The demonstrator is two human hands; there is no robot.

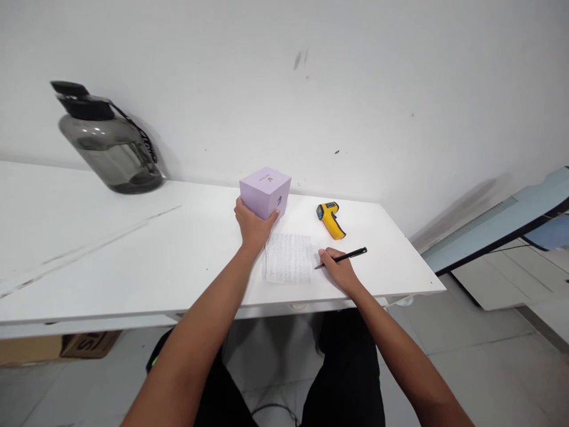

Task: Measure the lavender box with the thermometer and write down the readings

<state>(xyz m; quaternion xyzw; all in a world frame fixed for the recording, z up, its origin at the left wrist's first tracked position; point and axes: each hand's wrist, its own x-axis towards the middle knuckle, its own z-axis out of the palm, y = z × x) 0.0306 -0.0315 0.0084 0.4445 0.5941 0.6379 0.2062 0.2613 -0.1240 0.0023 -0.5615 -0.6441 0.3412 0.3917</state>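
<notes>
A person's two bare hands are apart over a white table (146,267) set against a pale wall (249,77). The left hand (254,226) is clasped around the near corner of a lilac, cube-like box (258,198), thumb on one side face; whether the box is lifted or resting is hard to tell. The right hand (338,270) pinches a slim black pen (354,254), its tip near the right edge of the faint lines on a white sheet of paper (288,259), lying between the hands. Just beyond the right hand lies a yellow-and-black, pistol-shaped device (332,224). At far left stands a grey, see-through bottle (118,160) with a black lid, partly filled with liquid.
</notes>
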